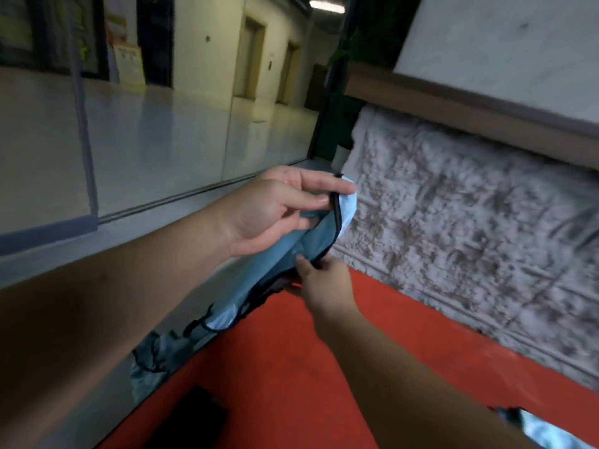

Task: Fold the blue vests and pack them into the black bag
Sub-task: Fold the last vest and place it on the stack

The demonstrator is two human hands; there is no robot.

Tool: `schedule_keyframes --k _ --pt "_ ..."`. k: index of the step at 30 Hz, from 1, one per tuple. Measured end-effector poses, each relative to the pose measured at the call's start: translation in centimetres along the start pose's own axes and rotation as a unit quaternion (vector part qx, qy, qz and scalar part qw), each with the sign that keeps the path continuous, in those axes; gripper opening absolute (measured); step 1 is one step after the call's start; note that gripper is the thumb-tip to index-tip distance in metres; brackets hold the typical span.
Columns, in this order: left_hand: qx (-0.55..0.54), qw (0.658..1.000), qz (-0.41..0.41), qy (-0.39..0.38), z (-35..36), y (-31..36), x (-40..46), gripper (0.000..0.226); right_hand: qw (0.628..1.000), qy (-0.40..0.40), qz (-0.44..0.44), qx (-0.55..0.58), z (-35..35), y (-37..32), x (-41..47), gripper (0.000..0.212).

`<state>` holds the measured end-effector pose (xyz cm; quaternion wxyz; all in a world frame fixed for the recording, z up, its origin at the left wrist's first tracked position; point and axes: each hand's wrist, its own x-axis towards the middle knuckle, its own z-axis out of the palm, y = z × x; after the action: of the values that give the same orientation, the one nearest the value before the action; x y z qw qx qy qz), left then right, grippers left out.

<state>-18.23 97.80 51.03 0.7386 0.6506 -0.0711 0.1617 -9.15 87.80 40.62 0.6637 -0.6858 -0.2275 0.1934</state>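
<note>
vest [285, 254]: thin smooth cloth | floor [291, 367]: matt red | wall [470, 222]: rough stone

An orange-red surface [324, 367] fills the lower centre, bordered on the right by a mottled grey-and-brown patterned covering [470, 222] lying beneath a brown wooden edge [453, 105]. At left, a glossy pale floor [162, 134] leads to a corridor with cream walls, two doors [249, 59], a lit ceiling lamp [326, 6] and a yellow notice [129, 64].

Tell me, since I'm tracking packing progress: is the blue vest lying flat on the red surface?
No: both the left hand and the right hand hold the blue vest up above the red surface.
</note>
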Motion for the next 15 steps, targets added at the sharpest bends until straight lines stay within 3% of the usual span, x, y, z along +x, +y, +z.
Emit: schedule_keyframes --k 4,6,9,10,11,14,15 --pt "-0.006 1.0 0.01 0.02 5.1 1.9 0.7 0.054 0.994 0.093 -0.044 -0.028 -8.9 -7.2 -4.2 0.021" --pt "0.053 0.997 0.028 0.043 7.9 0.9 0.2 0.068 0.99 0.123 -0.055 -0.051 -12.8 -9.9 -7.2 0.026" --pt "0.233 0.971 -0.03 0.041 13.2 -2.7 -1.2 0.128 0.981 0.173 -0.06 -0.07 -18.0 -13.6 -12.0 0.026" --pt "0.297 0.953 -0.055 0.028 15.1 -4.5 -1.9 0.137 0.978 0.188 -0.063 -0.067 -19.5 -14.6 -13.5 0.026" --pt "0.342 0.937 -0.067 0.016 16.6 -6.6 -2.3 0.129 0.975 0.202 -0.064 -0.066 -20.8 -15.7 -15.0 0.026" --pt "0.408 0.905 -0.113 0.031 20.6 -10.3 -3.7 0.039 0.96 0.253 -0.083 -0.092 -25.8 -17.8 -19.7 0.025" --pt "0.447 0.884 -0.129 0.048 20.8 -11.4 -3.9 0.028 0.956 0.263 -0.08 -0.104 -27.1 -18.0 -20.7 0.023"
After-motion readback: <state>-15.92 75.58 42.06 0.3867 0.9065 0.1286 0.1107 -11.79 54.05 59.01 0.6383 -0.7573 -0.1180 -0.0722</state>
